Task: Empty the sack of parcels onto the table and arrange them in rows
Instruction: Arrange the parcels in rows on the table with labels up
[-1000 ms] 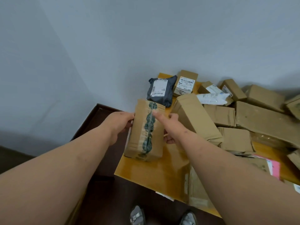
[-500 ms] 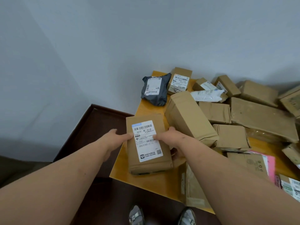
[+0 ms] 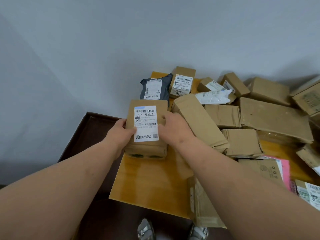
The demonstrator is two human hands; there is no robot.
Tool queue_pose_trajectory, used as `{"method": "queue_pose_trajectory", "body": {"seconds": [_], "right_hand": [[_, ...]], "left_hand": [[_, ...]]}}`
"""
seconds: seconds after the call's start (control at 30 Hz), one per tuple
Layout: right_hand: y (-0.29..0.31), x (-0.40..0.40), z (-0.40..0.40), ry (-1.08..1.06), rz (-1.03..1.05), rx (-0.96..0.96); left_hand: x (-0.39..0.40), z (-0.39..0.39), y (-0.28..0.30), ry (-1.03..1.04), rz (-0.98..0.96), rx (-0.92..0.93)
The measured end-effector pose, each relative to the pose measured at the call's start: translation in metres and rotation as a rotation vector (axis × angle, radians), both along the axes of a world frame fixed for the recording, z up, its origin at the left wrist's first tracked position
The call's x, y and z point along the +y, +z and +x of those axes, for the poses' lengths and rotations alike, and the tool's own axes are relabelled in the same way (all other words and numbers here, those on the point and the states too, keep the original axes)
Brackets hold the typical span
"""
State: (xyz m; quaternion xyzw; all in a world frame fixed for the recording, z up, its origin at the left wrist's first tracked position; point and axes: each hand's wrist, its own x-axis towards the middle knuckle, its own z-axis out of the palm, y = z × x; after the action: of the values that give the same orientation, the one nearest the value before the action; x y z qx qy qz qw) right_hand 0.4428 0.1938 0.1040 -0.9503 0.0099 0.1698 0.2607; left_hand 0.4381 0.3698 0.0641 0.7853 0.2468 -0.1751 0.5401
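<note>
Parcels cover the yellow surface (image 3: pixel 152 184), and one brown box (image 3: pixel 147 129) sits near its left edge with its white label (image 3: pixel 146 123) facing up. Closest to the camera, two shoes (image 3: pixel 145 230) show on the floor below. A flat brown parcel (image 3: pixel 202 210) hangs over the near edge under the right arm. The left hand (image 3: pixel 119 134) holds the left side of the box, and its thumb presses on the label. The right hand (image 3: pixel 174 129) holds the right side, with the fingers (image 3: pixel 164 116) curled onto the top. So two hands pinch this one box between them. The label shows barcodes and the writing "501E M1 A21B", plus small print I cannot read. Just right of the box lies a long brown parcel (image 3: pixel 199 122), tilted and touching the right hand. To the right is a parcel with a pink edge (image 3: pixel 270 170). Past the box lies one dark grey bag (image 3: pixel 155 88) with a white label. Beside it stands a small brown box (image 3: pixel 182 82) whose label reads "507 P802 770" and "70". One white plastic bag (image 3: pixel 214 97) lies further right. Many more brown boxes are piled at the back right; I cannot count them all. A grey wall (image 3: pixel 121 40) stands behind.
</note>
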Motion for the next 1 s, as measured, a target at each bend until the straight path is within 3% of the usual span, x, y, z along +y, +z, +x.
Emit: {"method": "queue_pose_trajectory", "body": {"seconds": [0.07, 0.13, 0.3, 0.43, 0.57, 0.7, 0.8, 0.87, 0.93, 1.0], "right_hand": [[0.006, -0.011, 0.001, 0.010, -0.142, -0.267], [0.009, -0.027, 0.004, -0.089, -0.253, -0.378], [0.002, -0.076, 0.004, -0.245, -0.368, 0.069], [-0.002, -0.088, -0.004, -0.243, -0.316, 0.075], [0.016, -0.091, -0.003, -0.386, -0.151, -0.008], [0.039, -0.108, -0.001, -0.647, 0.312, 0.015], [0.054, -0.117, -0.013, -0.781, 0.798, 0.100], [0.056, -0.118, -0.024, -0.792, 0.983, 0.226], [0.052, -0.114, -0.035, -0.794, 1.107, 0.342], [0.042, -0.108, -0.043, -0.784, 1.166, 0.414]], "left_hand": [[-0.004, 0.007, 0.001, -0.022, 0.050, -0.027], [-0.008, 0.013, 0.005, -0.059, 0.128, -0.059], [-0.012, 0.024, 0.007, -0.130, 0.272, -0.073], [-0.013, 0.021, 0.008, -0.197, 0.337, -0.097], [-0.012, 0.022, 0.015, -0.258, 0.513, -0.154], [-0.022, 0.021, 0.038, -0.307, 0.640, -0.258], [-0.034, 0.016, 0.055, -0.282, 0.420, -0.356], [-0.044, 0.011, 0.064, -0.309, 0.252, -0.346], [-0.054, 0.005, 0.073, -0.315, 0.007, -0.179], [-0.060, -0.003, 0.081, -0.254, -0.340, 0.106]]}}
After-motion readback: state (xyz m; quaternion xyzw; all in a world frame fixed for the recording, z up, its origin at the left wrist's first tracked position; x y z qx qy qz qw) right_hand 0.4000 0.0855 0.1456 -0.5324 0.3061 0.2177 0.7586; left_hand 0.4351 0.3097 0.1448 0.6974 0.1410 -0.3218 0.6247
